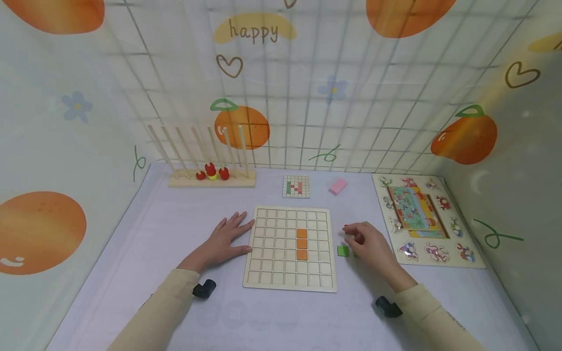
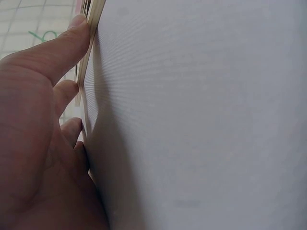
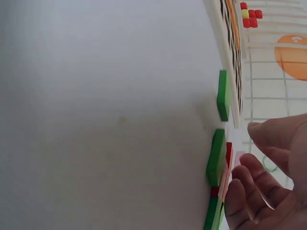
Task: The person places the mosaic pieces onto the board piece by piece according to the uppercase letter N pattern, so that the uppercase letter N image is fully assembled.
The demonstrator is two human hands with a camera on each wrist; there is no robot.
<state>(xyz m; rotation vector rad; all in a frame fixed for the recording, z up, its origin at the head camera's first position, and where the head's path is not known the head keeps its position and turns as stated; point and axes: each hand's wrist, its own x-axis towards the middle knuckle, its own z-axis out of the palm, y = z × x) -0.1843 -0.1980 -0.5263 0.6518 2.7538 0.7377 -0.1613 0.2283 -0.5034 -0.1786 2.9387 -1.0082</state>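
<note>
A pale wooden grid board (image 1: 272, 263) lies at the middle of the table, with three orange square tiles (image 1: 302, 244) in a column on it. Along its left edge, my left hand (image 1: 221, 242) rests with fingers spread, thumb and fingertips touching the rim. My right hand (image 1: 368, 243) hovers right of the board over loose tiles, fingers loosely bent. In the right wrist view its thumb and fingers (image 3: 254, 167) stand apart, with no tile seen between them. Near it lie a green tile (image 1: 343, 251), a bit of a red tile (image 1: 346, 227) and another green tile (image 3: 217, 158); the hand hides others in the head view.
Behind the board lie a small pattern card (image 1: 296, 186) and a pink block (image 1: 338, 186). A wooden peg rack (image 1: 211, 180) with red and yellow beads stands back left. At right is an animal puzzle board (image 1: 428, 224). Patterned curtains border the table.
</note>
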